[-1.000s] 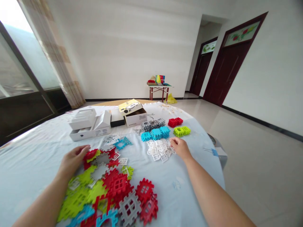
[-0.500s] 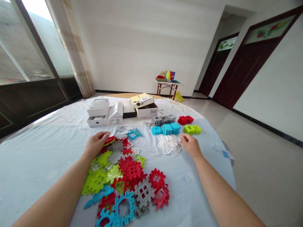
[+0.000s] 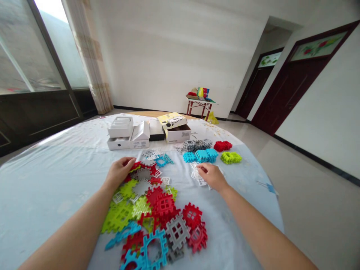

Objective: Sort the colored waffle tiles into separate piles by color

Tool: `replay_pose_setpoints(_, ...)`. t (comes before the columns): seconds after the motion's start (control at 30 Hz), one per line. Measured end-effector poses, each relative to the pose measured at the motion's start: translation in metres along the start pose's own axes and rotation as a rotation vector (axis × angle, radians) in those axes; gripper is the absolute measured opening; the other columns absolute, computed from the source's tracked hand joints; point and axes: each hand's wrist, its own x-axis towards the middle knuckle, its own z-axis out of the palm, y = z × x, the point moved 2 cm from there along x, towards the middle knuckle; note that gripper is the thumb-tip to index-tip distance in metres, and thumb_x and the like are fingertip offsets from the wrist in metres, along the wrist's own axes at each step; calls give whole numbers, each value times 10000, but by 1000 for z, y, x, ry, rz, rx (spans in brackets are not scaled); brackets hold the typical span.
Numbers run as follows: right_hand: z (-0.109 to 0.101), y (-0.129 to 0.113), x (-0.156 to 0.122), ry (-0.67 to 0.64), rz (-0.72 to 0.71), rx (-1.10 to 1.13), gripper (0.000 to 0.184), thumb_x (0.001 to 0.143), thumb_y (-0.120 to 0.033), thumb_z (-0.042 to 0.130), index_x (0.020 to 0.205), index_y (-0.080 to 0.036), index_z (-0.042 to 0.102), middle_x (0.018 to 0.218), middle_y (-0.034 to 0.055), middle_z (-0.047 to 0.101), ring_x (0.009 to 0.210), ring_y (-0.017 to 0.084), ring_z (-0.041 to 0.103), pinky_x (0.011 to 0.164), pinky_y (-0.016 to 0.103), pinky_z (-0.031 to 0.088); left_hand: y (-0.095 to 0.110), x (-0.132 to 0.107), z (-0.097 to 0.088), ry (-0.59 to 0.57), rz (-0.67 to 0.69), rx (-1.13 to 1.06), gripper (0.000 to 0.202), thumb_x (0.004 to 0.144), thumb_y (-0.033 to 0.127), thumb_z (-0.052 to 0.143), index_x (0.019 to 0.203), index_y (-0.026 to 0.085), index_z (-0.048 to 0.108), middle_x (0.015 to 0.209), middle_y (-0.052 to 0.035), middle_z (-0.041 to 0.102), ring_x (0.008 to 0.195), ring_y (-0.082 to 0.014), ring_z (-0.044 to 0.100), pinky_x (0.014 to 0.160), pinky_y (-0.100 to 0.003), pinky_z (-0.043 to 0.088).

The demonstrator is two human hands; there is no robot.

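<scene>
My left hand [image 3: 121, 169] rests at the upper left edge of a mixed heap of plastic building panels, fingers curled together beside a red and green panel; whatever it may grip is hidden. My right hand [image 3: 212, 175] is over a pile of small white window frames [image 3: 194, 173], thumb and fingers closed, and I cannot make out anything between them. The heap holds lime green panels [image 3: 116, 216], red panels [image 3: 164, 204], a grey window panel [image 3: 178, 231] and a blue frame panel [image 3: 154, 249].
Behind the white pile are sorted stacks: blue panels [image 3: 206, 155], grey panels [image 3: 194, 144], red panels [image 3: 223, 145] and green panels [image 3: 230, 157]. White boxes [image 3: 120, 127] and a yellow-lidded box [image 3: 173, 120] stand farther back on the cloth-covered table [image 3: 64, 180].
My right hand has moved left from the right edge of the white pile to over its middle. My left hand stays by the heap. The view has shifted slightly.
</scene>
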Motion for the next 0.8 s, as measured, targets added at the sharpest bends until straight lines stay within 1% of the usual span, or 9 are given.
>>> replay_pose_setpoints(0.1, 19, -24, 20, -102, -82, -56, 222, 780, -253, 471, 922, -193, 631, 791, 25, 655, 708, 128, 579, 677, 225, 425, 1, 0, 1, -12, 16, 9, 507, 643, 561, 478, 878, 143, 643, 649, -25, 637, 530, -140, 525, 464, -218, 397)
replay_pose_setpoints(0.23, 52, -53, 51, -162, -125, -162, 219, 757, -210, 503, 938, -193, 625, 900, 38, 628, 793, 135, 564, 745, 233, 418, 2, 1, 1, -31, 19, 34, 496, 645, 553, 472, 868, 147, 648, 593, -12, 622, 470, -128, 494, 434, -219, 377)
replay_pose_setpoints(0.3, 69, -62, 64, -179, -148, -213, 241, 744, -199, 522, 966, -193, 616, 968, 50, 609, 891, 151, 545, 799, 244, 403, 3, 0, 1, -49, 28, 48, 492, 650, 551, 466, 867, 151, 651, 553, -1, 607, 454, -128, 487, 436, -224, 374)
replay_pose_setpoints(0.4, 87, -65, 76, -212, -135, -282, 262, 741, -191, 531, 992, -200, 604, 1017, 56, 596, 981, 165, 513, 855, 257, 377, 4, -1, 0, -57, 38, 66, 486, 658, 550, 458, 866, 155, 651, 494, 11, 577, 444, -134, 486, 444, -231, 373)
replay_pose_setpoints(0.47, 91, -64, 81, -219, -95, -301, 251, 755, -187, 510, 987, -210, 602, 1009, 51, 603, 974, 162, 520, 847, 257, 379, 4, -1, 0, -59, 42, 69, 485, 661, 554, 456, 860, 156, 648, 499, 9, 580, 455, -139, 496, 454, -235, 377)
replay_pose_setpoints(0.53, 90, -63, 82, -175, -55, -269, 250, 769, -178, 477, 986, -207, 597, 993, 50, 615, 947, 156, 535, 826, 249, 386, 2, 0, 1, -65, 48, 66, 489, 658, 561, 459, 855, 153, 645, 552, -2, 607, 491, -146, 519, 476, -238, 389)
replay_pose_setpoints(0.63, 82, -61, 77, -97, 19, -106, 317, 770, -171, 446, 1069, -183, 550, 901, 35, 643, 824, 132, 573, 759, 220, 410, -2, 3, 2, -76, 60, 65, 495, 654, 564, 466, 863, 152, 642, 633, -19, 639, 554, -158, 547, 512, -240, 405)
replay_pose_setpoints(0.73, 79, -56, 67, -137, 115, 53, 371, 754, -180, 446, 1119, -161, 509, 780, 6, 653, 697, 113, 584, 669, 197, 424, -6, 5, 2, -82, 50, 73, 491, 659, 559, 466, 883, 158, 639, 646, -21, 644, 567, -162, 551, 511, -240, 405)
replay_pose_setpoints(0.8, 78, -53, 60, -174, 138, 57, 340, 745, -201, 464, 1073, -158, 542, 772, 11, 654, 693, 119, 584, 658, 198, 422, -7, 5, 2, -87, 35, 72, 491, 657, 556, 470, 892, 159, 637, 657, -21, 650, 561, -160, 549, 497, -237, 403)
